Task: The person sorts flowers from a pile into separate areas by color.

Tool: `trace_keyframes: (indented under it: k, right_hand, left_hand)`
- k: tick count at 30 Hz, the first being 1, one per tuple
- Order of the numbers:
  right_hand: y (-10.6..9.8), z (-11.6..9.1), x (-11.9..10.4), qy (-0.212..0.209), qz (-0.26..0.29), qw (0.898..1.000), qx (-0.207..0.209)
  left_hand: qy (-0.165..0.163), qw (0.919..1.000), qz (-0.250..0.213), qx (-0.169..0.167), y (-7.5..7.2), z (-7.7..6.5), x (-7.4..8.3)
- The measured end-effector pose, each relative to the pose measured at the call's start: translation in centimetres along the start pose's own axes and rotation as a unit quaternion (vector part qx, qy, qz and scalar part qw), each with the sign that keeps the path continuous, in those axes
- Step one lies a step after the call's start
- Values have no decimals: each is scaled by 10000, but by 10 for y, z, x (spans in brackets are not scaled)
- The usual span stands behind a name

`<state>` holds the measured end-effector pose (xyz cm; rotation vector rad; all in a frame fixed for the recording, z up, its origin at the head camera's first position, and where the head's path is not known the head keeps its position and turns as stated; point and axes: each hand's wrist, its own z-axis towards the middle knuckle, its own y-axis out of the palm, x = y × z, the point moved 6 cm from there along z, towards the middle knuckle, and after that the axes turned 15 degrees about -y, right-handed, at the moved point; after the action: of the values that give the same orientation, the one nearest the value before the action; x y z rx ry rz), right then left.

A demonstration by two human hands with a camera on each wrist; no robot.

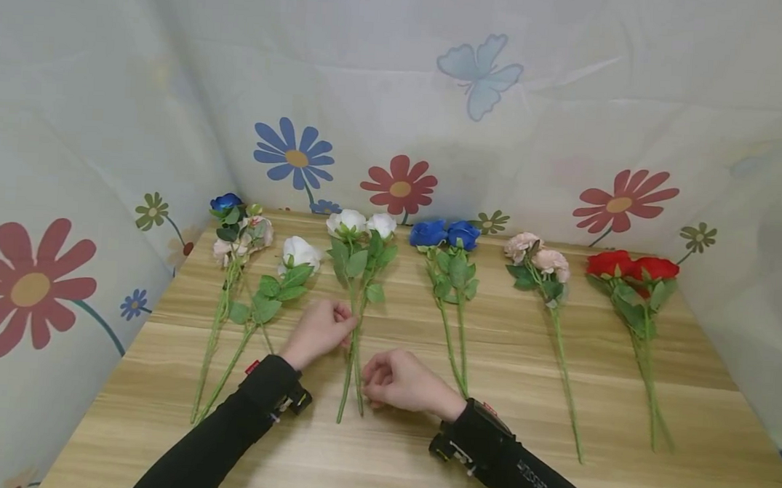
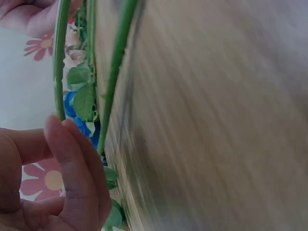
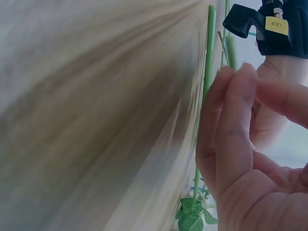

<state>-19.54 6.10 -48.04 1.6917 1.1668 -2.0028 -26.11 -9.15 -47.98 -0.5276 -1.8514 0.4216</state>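
My left hand pinches a green stem of the pair of white roses in the middle. In the left wrist view that stem is raised off the wood, while the pair's second stem runs along the tabletop. My right hand hovers beside the lower ends of these stems, its fingers loosely bent and nothing visible in their grip. Just left of my left hand lies a single white rose with broad green leaves.
A blue rose and pale pink flowers lie at far left. Rightward come blue roses, pink flowers and red roses on the wooden table. A patterned cloth hangs behind.
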Motion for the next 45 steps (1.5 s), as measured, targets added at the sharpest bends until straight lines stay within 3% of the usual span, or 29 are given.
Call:
trace_keyframes:
  k: [8, 13, 17, 28, 34, 41, 45]
  right_hand:
    - [-4, -1, 2, 98, 46, 9999, 38]
    - [-12, -1, 2, 42, -461, 9989, 91]
    - [-19, -2, 1, 29, -691, 9975, 128]
    - [-33, -4, 2, 57, -577, 9980, 240]
    - [-38, 7, 5, 191, -627, 9967, 482]
    - [-49, 30, 19, 761, -147, 9937, 806]
    - [-52, 41, 24, 891, 271, 9929, 735]
  left_hand:
    - [-38, 9987, 500, 78, 5, 4, -1]
    - [67, 9964, 847, 26, 9, 5, 4]
    - [51, 9961, 876, -93, 13, 6, 8]
    - [-104, 9959, 836, -324, 16, 5, 12]
    - [-61, 9941, 1022, -352, 16, 5, 13]
    - [-138, 9930, 1080, -456, 15, 4, 10]
    - [-242, 9924, 1037, -612, 15, 2, 7]
